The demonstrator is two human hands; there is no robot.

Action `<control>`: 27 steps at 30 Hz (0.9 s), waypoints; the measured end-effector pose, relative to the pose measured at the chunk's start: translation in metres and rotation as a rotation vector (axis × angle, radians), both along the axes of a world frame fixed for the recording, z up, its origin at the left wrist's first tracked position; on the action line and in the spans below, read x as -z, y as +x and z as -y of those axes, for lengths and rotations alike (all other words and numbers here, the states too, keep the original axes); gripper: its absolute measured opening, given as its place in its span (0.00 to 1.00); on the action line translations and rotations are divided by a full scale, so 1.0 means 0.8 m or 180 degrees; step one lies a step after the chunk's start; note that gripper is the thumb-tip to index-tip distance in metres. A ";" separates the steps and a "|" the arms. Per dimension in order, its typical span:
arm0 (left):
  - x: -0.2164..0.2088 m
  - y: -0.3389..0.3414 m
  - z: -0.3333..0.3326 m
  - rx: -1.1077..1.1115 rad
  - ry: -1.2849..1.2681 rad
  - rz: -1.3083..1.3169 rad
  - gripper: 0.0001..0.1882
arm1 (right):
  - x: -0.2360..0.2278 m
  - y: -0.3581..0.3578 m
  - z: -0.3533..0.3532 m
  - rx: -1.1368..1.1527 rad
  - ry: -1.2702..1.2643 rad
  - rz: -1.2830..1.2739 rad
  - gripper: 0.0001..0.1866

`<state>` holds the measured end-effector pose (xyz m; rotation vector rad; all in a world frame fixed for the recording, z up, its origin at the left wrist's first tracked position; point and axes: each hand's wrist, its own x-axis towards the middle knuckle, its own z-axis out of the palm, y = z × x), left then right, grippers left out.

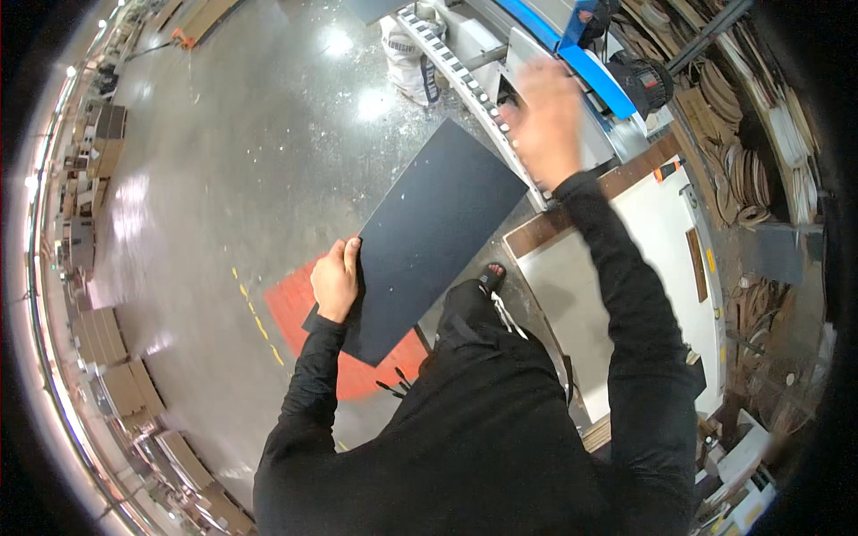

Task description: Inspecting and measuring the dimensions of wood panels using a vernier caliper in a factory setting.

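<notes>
My left hand grips the left long edge of a dark grey rectangular panel, thumb on its upper face. The panel is held tilted in front of my body, its far corner close to the machine's roller rail. A few small pale specks show on its face. My right hand is raised above the machine beside the rail, apart from the panel. Motion smears its fingers, so I cannot make out whether they hold anything.
The machine has a blue guard and a dark motor. A white-topped bench with a brown edge stands to my right. A white sack sits beyond the rail. Red boards lie at my left; stacked offcuts line the far right.
</notes>
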<state>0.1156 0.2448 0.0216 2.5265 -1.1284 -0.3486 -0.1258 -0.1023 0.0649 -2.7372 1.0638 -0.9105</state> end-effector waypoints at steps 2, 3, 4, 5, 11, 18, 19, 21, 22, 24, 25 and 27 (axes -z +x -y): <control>0.008 -0.013 0.006 0.0219 0.0063 0.0622 0.25 | -0.017 0.040 -0.117 -0.1381 0.0477 0.0066 0.43; 0.008 -0.021 0.017 0.0331 0.0130 0.0688 0.22 | -0.004 0.048 -0.164 -0.1958 0.0510 0.0009 0.44; -0.003 -0.019 0.025 0.0407 0.0100 0.0689 0.22 | 0.025 0.066 -0.199 -0.2503 0.0863 -0.0365 0.48; -0.009 -0.024 0.031 0.0547 -0.0108 0.0745 0.21 | 0.056 0.070 -0.221 -0.2496 0.0903 -0.0341 0.48; -0.034 -0.031 0.051 0.1083 -0.0501 0.0566 0.18 | 0.027 -0.008 -0.160 -0.1031 0.0099 -0.0641 0.53; -0.039 -0.046 0.117 0.1694 -0.1306 0.0262 0.23 | -0.049 -0.167 -0.091 0.0714 0.0897 0.1173 0.42; -0.040 -0.054 0.126 0.1737 -0.1385 0.0200 0.22 | -0.062 -0.189 -0.100 0.0846 0.0852 0.1193 0.42; -0.054 -0.077 0.145 0.1964 -0.1564 -0.0003 0.20 | -0.089 -0.246 -0.120 0.0588 0.2521 0.0827 0.35; -0.057 -0.088 0.157 0.2140 -0.1594 -0.0057 0.20 | -0.093 -0.269 -0.139 0.0763 0.2476 0.0886 0.35; -0.063 -0.112 0.181 0.2163 -0.1720 -0.0521 0.20 | -0.094 -0.313 -0.182 0.0708 0.2110 0.1755 0.33; -0.068 -0.126 0.193 0.2269 -0.1763 -0.0637 0.21 | -0.101 -0.342 -0.203 0.0898 0.2235 0.1478 0.32; -0.081 -0.150 0.210 0.2494 -0.1798 -0.0734 0.22 | -0.116 -0.377 -0.258 0.1290 0.2370 0.1635 0.31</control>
